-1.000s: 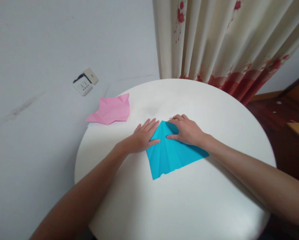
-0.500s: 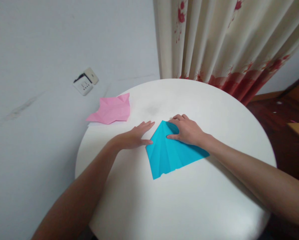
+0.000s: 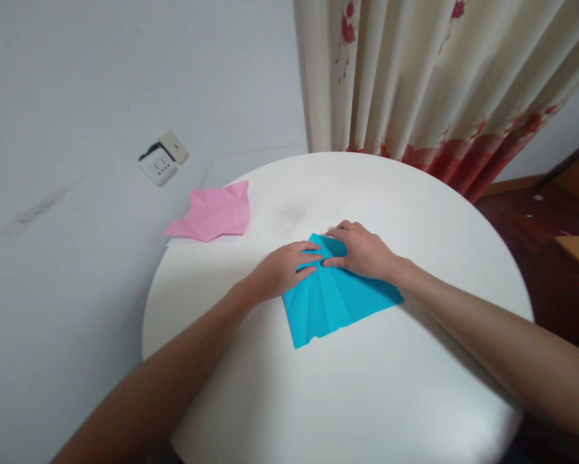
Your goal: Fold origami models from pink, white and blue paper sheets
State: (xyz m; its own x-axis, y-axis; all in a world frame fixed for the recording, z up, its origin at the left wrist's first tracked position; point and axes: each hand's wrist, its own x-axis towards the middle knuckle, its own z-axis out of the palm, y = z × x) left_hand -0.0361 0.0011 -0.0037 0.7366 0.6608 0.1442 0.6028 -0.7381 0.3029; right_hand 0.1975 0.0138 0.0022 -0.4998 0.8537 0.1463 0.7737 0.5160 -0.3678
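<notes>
A folded sheet of blue paper (image 3: 335,303) lies on the white round table (image 3: 347,399), creased in lines that fan out from its far corner, with a ragged near edge. My left hand (image 3: 284,270) lies over the paper's left part, fingers stretched toward the creases. Across the upper right part rests my right hand (image 3: 362,251), its thumb and fingers apart and touching the sheet. The tips of the two hands nearly meet near the far corner. Part of the paper is hidden under both hands.
A crumpled pink paper (image 3: 215,212) lies at the table's left edge, with something white beneath it. The wall with a socket (image 3: 158,166) stands close on the left. A patterned curtain (image 3: 415,84) hangs behind the table.
My left hand has moved right, from the paper's left edge onto its surface beside my right hand. My right hand and the blue paper have stayed nearly in place.
</notes>
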